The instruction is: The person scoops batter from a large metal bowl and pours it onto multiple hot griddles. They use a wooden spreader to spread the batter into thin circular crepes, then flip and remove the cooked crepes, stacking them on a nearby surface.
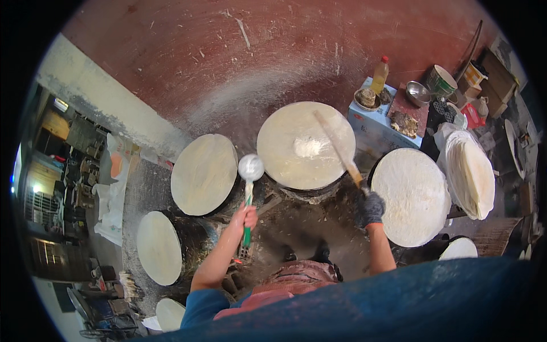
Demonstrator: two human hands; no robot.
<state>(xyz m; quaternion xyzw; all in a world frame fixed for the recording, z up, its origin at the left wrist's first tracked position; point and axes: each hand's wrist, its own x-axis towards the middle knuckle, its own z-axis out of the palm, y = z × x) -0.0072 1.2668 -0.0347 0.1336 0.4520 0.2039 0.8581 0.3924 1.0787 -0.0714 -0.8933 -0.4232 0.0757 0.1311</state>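
My left hand grips the green handle of a metal ladle, whose round bowl is held up between two griddles. My right hand, in a dark grey glove, holds a long wooden spreader stick that reaches over the middle round griddle. That griddle is covered with a thin pale crepe, with a small blob of white batter at its centre.
More round griddles with thin crepes: left, lower left, right. A stack of finished crepes lies far right. A blue box holds a bottle and bowls. A red wall is behind.
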